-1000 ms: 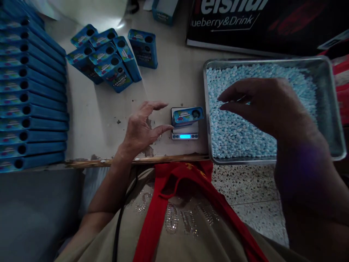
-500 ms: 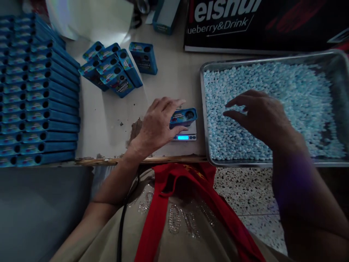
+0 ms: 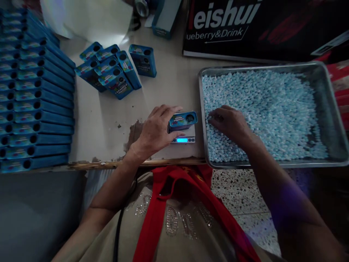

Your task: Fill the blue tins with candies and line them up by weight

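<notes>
My left hand (image 3: 156, 130) curls around the left end of a small blue candy box (image 3: 183, 119), fingers along its far side and thumb along the near side. The box sits on a small digital scale (image 3: 188, 134) with a lit blue display, and a dark round hole shows in its top. My right hand (image 3: 231, 123) is over the left part of a metal tray (image 3: 202, 120), its fingertips drawn together in a pinch at the small pale-blue candies (image 3: 272, 105). Exactly what lies between those fingertips is hard to see.
Rows of stacked blue boxes (image 3: 46, 116) fill the table's left side. Several upright boxes (image 3: 117, 83) stand behind my left hand. A black carton (image 3: 226, 40) lies at the back right, with an open-topped blue box (image 3: 163, 27) left of it. The table's front edge (image 3: 109, 164) is chipped.
My right hand has moved left and down to the candies near the tray's left wall, and its fingers have closed together. My left hand stays around the box; the view has shifted slightly.
</notes>
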A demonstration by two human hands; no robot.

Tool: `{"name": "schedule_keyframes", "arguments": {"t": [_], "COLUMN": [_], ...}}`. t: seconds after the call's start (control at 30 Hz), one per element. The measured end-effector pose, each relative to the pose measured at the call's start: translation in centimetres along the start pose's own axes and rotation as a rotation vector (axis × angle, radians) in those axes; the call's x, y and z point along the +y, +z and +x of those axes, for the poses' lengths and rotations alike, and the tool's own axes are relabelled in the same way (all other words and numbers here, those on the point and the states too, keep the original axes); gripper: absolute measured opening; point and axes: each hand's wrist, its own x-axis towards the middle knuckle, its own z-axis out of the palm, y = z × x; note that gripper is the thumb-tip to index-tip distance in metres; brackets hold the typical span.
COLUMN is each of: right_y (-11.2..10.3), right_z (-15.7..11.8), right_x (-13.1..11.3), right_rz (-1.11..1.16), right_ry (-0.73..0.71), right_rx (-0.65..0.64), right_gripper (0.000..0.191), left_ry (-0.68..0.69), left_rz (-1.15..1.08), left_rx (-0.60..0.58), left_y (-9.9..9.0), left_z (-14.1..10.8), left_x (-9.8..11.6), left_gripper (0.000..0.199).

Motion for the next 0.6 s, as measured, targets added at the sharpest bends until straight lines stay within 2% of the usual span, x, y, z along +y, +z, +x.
{"name": "schedule_keyframes", "arguments": {"t": [0.07,0.17,0.27,0.37,0.43,0.5,0.6], "right_y": [0.5,-0.4,-2.3,-3.4,-3.5,-3.5,-3.4], "right_z": [-0.3,-1.0,-1.3,-0.7,-0.3,0.1,1.1], "right_x": [0.2,-0.4,-2.8,-6.2,-7.8,-8.5,-8.1], "right_rz": [0.029,0.045,0.143,0.285,0.371,0.445,0.552], "right_ry": [0.009,0.062,0.042,-0.100,-0.184,-0.213,-0.148], "right_rx": [0.018,0.069,0.182,0.197,0.137,0.089,0.096], "right_gripper": [0.018,0.019,0.021,0.022,0.022,0.022,0.019], "left_ry": [0.000,0.010,0.017,0.021,0.033,0.028,-0.037], "left_rz": [-0.033,-0.078,-0.094,-0.049,0.003,0.069,0.131], "left_rx": [-0.002,0.010,0.033,0.035,-0.007,-0.057,-0.066], "left_y": [-0.1,-0.2,0.0,0.5,0.6,0.4,-0.8], "left_z": [-0.3,-0.4,-0.1,0.8,1.4,1.7,1.6], "left_x": [0.0,-0.1,-0.5,-0.3,0.3,1.0,1.2], "left_gripper": [0.076,0.076,0.077,0.074,0.059,0.037,0.023]}}
